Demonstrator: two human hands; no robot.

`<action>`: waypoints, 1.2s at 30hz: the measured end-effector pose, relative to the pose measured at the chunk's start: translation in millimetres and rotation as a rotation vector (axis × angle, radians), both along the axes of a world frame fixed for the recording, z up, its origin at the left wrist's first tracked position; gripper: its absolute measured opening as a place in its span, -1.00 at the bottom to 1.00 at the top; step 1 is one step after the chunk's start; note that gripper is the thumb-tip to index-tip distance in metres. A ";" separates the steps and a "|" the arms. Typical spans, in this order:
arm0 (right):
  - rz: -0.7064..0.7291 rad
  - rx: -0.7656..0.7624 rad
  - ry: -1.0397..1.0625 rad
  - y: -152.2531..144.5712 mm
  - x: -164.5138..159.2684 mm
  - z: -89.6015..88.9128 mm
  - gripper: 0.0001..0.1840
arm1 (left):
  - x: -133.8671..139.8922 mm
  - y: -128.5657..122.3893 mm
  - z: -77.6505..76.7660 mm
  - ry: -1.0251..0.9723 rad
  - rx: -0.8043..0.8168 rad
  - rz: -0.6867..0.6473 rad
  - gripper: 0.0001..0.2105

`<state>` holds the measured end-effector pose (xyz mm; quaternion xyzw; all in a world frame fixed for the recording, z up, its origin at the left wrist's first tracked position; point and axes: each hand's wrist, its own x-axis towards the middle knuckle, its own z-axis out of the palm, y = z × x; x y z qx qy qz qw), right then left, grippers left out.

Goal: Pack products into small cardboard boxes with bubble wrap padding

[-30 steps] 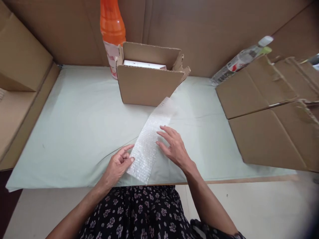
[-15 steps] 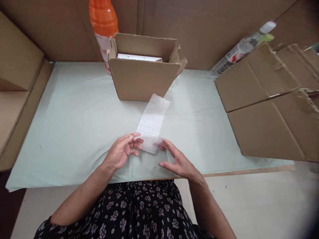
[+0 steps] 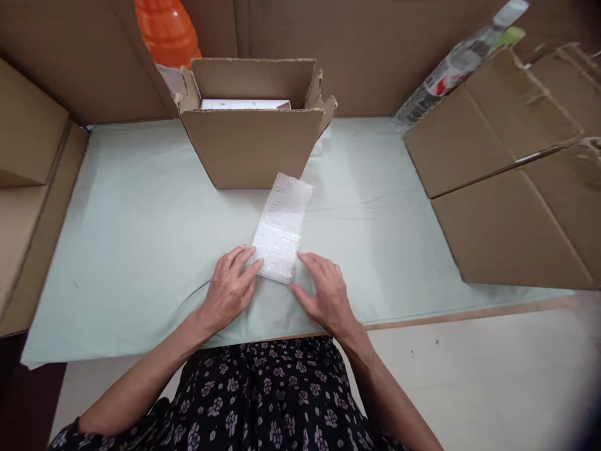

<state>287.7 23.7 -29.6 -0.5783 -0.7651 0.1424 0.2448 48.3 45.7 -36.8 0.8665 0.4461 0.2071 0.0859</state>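
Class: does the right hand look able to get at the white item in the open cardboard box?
Probably yes: nothing covers the white item in the open box, though the right hand must clear the front wall.

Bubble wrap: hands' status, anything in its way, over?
Left hand on bubble wrap, left edge; right hand at near right corner. Bubble wrap on pale cloth. Open cardboard box close to far end.

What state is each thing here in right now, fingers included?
Bubble wrap: lying flat, near end folded over
Left fingers: resting on its left edge
Right fingers: spread at its right edge
Brown box: upright, top open
White item: inside it, partly hidden
Orange bottle: upright, top out of frame
Clear bottle: capped
Cloth: spread out, creased
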 end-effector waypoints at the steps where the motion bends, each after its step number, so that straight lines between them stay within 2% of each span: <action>1: 0.075 0.028 -0.028 0.0 -3.1 -0.4 -0.46 | 1.8 3.6 -0.9 0.011 0.024 -0.001 -0.64; 3: 0.165 0.059 -0.058 2.6 -10.6 -4.0 -0.64 | 4.3 7.6 0.3 -0.019 0.052 -0.010 -0.74; 5: 0.178 0.055 -0.015 4.9 -14.9 -7.6 -0.74 | 4.0 6.0 5.7 -0.104 0.013 -0.034 -0.80; 9: 0.233 -0.068 0.130 -5.6 -6.1 -0.6 -0.70 | -1.6 -7.1 20.1 -0.274 -0.271 -0.034 -0.86; 12: 0.188 -0.029 0.108 -20.7 4.8 14.0 -0.60 | -2.1 -10.0 20.0 -0.269 -0.390 0.040 -0.80; 14: 0.155 0.049 0.044 -25.8 6.2 20.2 -0.61 | 0.4 -6.6 14.1 -0.218 -0.350 0.071 -0.77; 16: 0.206 0.082 -0.037 -23.7 1.5 19.1 -0.67 | 3.1 -2.4 8.1 -0.151 -0.265 0.095 -0.77; 18: 0.268 0.094 -0.090 -15.8 -6.2 11.9 -0.73 | 3.3 -1.4 6.2 -0.121 -0.159 0.119 -0.77; 21: 0.248 0.091 -0.059 -3.9 -13.8 0.7 -0.76 | -3.2 -9.7 12.3 -0.154 -0.061 0.077 -0.73; 24: 0.272 -0.028 0.069 -3.5 -12.0 1.6 -0.74 | -11.8 -24.2 21.1 -0.209 -0.122 -0.015 -0.72; 26: 0.310 -0.098 0.124 -8.8 -8.3 8.1 -0.72 | -14.1 -29.9 22.7 -0.236 -0.179 -0.012 -0.72; 28: 0.260 -0.068 0.102 -14.7 -6.2 15.0 -0.71 | -13.1 -28.6 19.5 -0.221 -0.183 0.046 -0.73; 31: 0.160 0.078 -0.009 -18.5 -9.9 18.2 -0.71 | -8.9 -16.6 10.3 -0.145 -0.140 0.142 -0.75; 34: 0.245 0.094 -0.113 -11.6 -18.9 9.3 -0.70 | -6.9 -5.9 5.3 -0.165 -0.166 0.209 -0.76; 36: 0.261 0.054 -0.105 -2.7 -23.6 0.6 -0.71 | -7.9 -6.9 6.5 -0.310 -0.252 0.284 -0.75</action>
